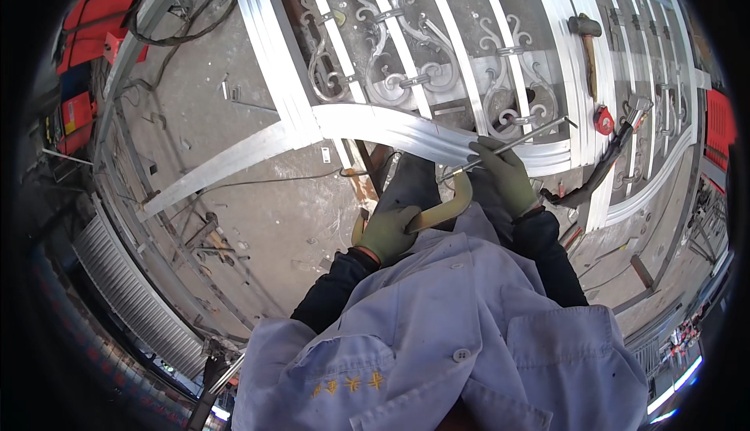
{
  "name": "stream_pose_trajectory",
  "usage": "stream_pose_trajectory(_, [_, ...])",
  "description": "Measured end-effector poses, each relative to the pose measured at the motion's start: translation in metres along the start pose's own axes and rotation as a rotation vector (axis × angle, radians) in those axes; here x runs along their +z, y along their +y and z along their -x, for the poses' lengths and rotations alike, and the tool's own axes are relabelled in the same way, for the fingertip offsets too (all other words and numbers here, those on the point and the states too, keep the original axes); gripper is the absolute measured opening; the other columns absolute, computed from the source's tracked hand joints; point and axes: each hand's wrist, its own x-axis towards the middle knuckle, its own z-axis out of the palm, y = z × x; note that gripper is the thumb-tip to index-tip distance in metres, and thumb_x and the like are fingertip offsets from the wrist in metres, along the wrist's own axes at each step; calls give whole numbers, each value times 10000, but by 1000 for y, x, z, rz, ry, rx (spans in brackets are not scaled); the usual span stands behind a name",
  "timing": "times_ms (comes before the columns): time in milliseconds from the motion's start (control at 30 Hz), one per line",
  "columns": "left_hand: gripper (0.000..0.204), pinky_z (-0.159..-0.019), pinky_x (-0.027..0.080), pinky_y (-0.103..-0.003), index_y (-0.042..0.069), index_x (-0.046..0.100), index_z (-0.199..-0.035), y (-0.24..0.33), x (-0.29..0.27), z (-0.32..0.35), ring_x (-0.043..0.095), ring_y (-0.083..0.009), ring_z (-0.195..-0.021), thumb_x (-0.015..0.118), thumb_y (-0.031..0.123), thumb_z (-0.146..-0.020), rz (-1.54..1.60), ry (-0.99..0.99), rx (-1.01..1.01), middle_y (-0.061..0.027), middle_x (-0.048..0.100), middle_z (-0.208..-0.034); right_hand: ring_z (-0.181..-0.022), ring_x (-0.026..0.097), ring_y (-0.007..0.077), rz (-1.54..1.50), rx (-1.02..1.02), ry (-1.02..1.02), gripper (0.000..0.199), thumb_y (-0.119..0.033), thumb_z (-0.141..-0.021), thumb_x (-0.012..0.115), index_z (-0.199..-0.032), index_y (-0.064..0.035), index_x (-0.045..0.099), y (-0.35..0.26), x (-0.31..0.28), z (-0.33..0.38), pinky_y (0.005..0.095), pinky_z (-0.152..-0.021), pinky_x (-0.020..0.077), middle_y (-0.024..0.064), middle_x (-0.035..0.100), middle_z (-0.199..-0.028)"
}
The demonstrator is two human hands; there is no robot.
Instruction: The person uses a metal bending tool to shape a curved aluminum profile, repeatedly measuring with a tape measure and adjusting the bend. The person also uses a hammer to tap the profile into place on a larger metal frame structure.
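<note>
Both gloved hands hold a yellow G-clamp in front of my body. My left hand, in a green glove, is closed round the clamp's curved frame. My right hand, also gloved, is closed on its long grey screw, whose far end sticks out to the upper right with a thin cross bar. Just beyond the clamp lies the curved bottom rail of a silver metal gate panel. The panel has straight bars and scroll ornaments.
A hammer with a wooden handle, a red tape measure and a black-cabled welding holder lie on the panel's right side. Red machines stand at the far left. A cable crosses the concrete floor.
</note>
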Motion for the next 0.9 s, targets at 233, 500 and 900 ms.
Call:
stream_pose_trajectory(233, [272,-836,613,-533,141,731,-1245,-8,-6,-12,780,-441,-995,755,208,-983,-40,-31,-5,-181,794,-1087,-791,682,108,176,-26,24,305,-238,-1081,825,-1219,30,779,-6,8,-8,276,-739,567,24,747,-925])
stream_pose_trajectory(500, [241,-832,604,-536,148,729,-1218,-2,-27,-22,779,-451,-969,758,215,-988,-63,-18,-50,-178,796,-1039,-759,693,116,276,10,18,376,-333,-1048,860,-1141,27,800,-35,24,-20,281,-687,542,43,762,-903])
stream_pose_trajectory(900, [237,-779,602,-581,173,689,-1215,-3,-45,-22,778,-455,-944,723,279,-1005,-117,-22,4,-195,798,-1018,-823,727,139,360,-24,1,362,-350,-1060,855,-1142,0,819,-36,30,-18,301,-783,600,30,780,-952])
